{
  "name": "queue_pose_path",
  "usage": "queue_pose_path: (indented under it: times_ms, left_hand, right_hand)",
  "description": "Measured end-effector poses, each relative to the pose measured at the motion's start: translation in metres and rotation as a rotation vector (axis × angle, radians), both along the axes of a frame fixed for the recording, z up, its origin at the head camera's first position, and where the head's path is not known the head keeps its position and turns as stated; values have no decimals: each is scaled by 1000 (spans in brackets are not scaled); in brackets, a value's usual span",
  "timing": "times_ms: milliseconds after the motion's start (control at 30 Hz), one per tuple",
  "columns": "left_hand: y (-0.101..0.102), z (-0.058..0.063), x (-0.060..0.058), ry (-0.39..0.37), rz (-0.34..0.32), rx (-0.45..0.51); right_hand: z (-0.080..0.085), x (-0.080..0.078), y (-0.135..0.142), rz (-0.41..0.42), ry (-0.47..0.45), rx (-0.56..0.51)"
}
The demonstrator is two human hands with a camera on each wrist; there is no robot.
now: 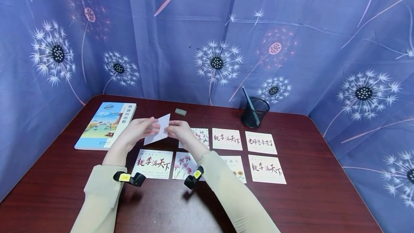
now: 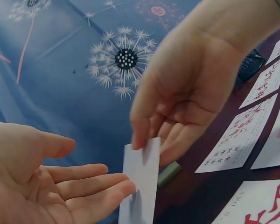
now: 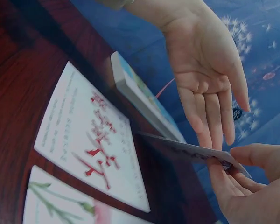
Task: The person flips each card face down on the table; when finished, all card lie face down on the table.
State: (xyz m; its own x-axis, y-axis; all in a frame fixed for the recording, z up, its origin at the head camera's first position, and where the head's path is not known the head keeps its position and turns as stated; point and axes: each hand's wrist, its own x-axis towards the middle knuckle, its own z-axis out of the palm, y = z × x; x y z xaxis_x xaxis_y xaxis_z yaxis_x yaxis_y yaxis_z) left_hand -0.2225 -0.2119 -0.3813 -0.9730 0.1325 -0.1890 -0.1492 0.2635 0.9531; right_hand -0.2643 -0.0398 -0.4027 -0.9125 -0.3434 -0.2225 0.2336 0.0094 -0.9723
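Observation:
A white card [image 1: 157, 131] is held tilted above the table's left part, its pale blank side toward the head camera. My right hand [image 1: 179, 131] pinches one end between thumb and fingers, as the right wrist view shows on the card [image 3: 191, 153]. On the other side my left hand [image 2: 60, 182] has its fingers straight, fingertips right at the card's face, thumb apart from it. Below lie a card with red lettering [image 1: 152, 164] and a card with pink flowers [image 1: 183, 165]. A blossom card [image 1: 201, 136] is partly hidden behind the right forearm.
Other cards lie in two rows to the right, among them a lettered card [image 1: 227, 139] and a sunflower card [image 1: 237, 172]. A book [image 1: 106, 125] lies at left. A grey-green eraser [image 1: 180, 112] and a black mesh pen holder [image 1: 255, 112] with a pencil stand near the back curtain.

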Motion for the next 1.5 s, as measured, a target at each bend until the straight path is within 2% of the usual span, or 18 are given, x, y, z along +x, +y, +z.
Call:
queue_pose_path:
  times_ms: [233, 533, 1067, 1267, 1500]
  left_hand:
    - [-1, -14, -7, -55, -53, 22]
    - [1, -24, -12, -92, -41, -20]
    - [3, -33, -12, -121, -27, -43]
    - [3, -34, -12, -125, -26, -48]
    - [9, -33, -9, -82, -8, -85]
  right_hand:
    - [-14, -2, 5, -28, -26, 31]
    - [-22, -4, 13, -22, -68, 76]
    - [-20, -5, 33, 60, -31, 73]
    - [-21, -7, 38, 61, -36, 71]
    - [-22, -8, 51, 62, -11, 51]
